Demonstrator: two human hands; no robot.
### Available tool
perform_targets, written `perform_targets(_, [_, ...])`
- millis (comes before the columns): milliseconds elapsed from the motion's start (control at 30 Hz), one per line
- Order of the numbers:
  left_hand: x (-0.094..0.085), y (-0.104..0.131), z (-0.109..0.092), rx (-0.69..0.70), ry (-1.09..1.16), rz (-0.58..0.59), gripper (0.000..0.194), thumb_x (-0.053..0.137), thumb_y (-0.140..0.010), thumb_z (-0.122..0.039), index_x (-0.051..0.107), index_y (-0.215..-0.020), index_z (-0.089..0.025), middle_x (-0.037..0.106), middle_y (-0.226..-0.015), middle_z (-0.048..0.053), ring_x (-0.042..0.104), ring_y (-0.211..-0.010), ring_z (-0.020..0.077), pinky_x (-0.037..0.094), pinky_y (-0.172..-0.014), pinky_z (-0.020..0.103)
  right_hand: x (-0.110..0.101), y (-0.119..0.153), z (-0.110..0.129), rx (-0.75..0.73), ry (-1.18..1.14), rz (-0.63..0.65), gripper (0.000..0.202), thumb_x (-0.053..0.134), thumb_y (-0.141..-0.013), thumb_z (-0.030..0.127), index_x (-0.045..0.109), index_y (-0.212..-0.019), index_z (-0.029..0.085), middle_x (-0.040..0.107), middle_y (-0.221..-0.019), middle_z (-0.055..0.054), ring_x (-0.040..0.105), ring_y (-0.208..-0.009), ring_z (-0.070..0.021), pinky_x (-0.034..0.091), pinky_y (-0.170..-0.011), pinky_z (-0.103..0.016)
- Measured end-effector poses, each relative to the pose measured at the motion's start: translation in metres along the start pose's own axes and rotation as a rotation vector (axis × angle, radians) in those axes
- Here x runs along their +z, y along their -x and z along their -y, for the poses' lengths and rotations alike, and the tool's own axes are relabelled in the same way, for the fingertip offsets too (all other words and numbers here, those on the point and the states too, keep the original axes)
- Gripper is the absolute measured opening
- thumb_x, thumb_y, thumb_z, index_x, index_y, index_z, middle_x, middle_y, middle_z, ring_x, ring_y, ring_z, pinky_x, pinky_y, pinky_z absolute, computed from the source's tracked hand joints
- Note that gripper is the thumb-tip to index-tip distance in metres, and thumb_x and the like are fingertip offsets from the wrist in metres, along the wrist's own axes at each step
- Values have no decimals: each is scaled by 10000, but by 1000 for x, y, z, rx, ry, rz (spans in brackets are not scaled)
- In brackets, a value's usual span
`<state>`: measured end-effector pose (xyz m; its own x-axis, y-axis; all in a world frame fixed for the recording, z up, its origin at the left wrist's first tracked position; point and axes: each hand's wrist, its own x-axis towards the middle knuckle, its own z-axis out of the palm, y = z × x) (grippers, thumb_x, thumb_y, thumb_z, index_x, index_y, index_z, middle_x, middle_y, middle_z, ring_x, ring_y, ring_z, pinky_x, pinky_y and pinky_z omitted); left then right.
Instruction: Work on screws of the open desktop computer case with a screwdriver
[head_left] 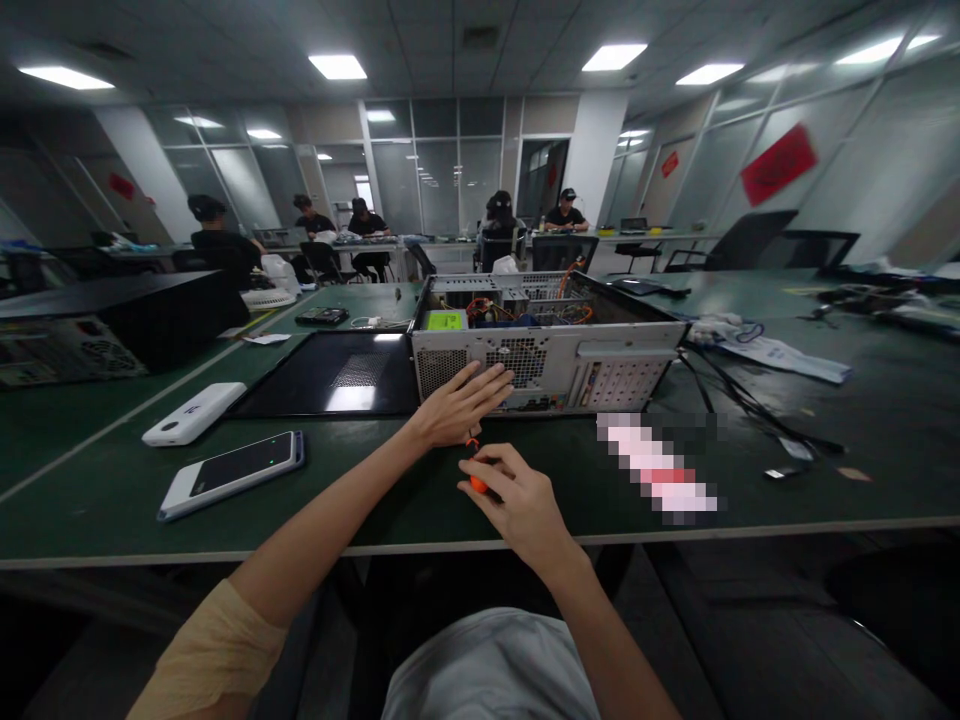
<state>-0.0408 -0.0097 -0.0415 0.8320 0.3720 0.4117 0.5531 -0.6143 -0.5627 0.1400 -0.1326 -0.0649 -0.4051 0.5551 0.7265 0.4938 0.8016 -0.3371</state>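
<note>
1. Green matting covers the long workbench [112, 490] in front of me, in a glass-walled office under ceiling light panels, with several seated people at desks far behind.
2. I see my right hand [517, 505] curled around a screwdriver with an orange handle [478, 484]; only a bit of the handle shows between the fingers, near the bench's front edge.
3. My left hand [457, 405] lies flat, fingers spread and holding nothing, against the rear panel of the computer case [547, 350], just beside its fan grille.
4. That case lies on its side with the top open; inside I can make out orange cables [570, 305], a green-labelled part [445, 320] and metal framing, but I cannot tell finer parts apart.
5. Just left of the case lies its black side panel [330, 375], flat on the mat.
6. Further left sit a white power bank [193, 413] and a smartphone [232, 472], screen up.
7. Right of the case, black cables [739, 400] trail across the mat.
8. Another computer case [97, 325] rests at the far left.
</note>
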Motion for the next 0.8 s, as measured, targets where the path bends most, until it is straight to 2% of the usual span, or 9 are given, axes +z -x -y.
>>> perform_targets(133, [-1,-10,-3,-12,-1,38,835,604,-856,-199,273,-1618,-113,202,-1716,127,135,-1604,281,173,-1309,517,-6,0,3,18,-36,14,244,663,-975,301,715,-1187,194,659,-1143,-112,718,-868,-186,634,-823,-344])
perform_targets(200, [-1,-11,-3,-14,2,42,841,603,-853,-192,268,-1620,-117,197,-1718,121,133,-1604,281,171,-1310,515,-8,1,2,35,-39,32,314,655,-978,300,669,-1275,200,663,-1165,-117,719,-923,-205,632,-850,-365])
perform_targets(267, [-2,-9,-3,-15,11,51,856,607,-848,-189,257,-1626,-123,192,-1721,114,125,-1605,280,158,-1314,510,-9,3,1,73,-61,57,367,678,-965,309,626,-1315,211,688,-1137,-99,724,-898,-200,637,-835,-361])
perform_targets(367, [-3,-7,-3,-21,30,78,900,624,-843,-201,215,-1640,-119,176,-1725,116,102,-1609,279,129,-1321,499,-8,5,-1,78,-140,98,254,726,-935,291,668,-1170,215,722,-1116,-71,732,-840,-172,636,-801,-318])
perform_targets(433, [-3,-6,-3,-29,36,92,913,618,-847,-207,188,-1646,-110,167,-1726,117,91,-1610,275,111,-1323,496,-8,6,-2,23,-158,104,154,705,-948,241,700,-1099,211,716,-1173,-79,738,-897,-170,625,-827,-304])
perform_targets(500, [-4,-6,-4,-39,32,97,899,591,-858,-203,174,-1648,-105,165,-1726,113,86,-1611,264,106,-1325,493,-8,7,-1,-3,-138,83,152,673,-967,220,721,-1110,208,691,-1204,-93,729,-900,-163,618,-812,-296])
perform_targets(600, [-5,-6,-6,-53,28,102,883,565,-868,-199,164,-1648,-95,167,-1725,111,86,-1611,254,113,-1325,484,-9,7,0,11,-115,64,170,646,-984,236,740,-1124,213,667,-1126,-80,698,-801,-134,605,-733,-272])
perform_targets(800, [-4,-5,-5,-73,42,108,899,593,-857,-225,181,-1644,-89,184,-1722,114,97,-1610,257,115,-1325,470,-8,10,-2,0,-121,130,209,616,-993,218,735,-1165,232,661,-1149,-74,701,-884,-151,614,-796,-290])
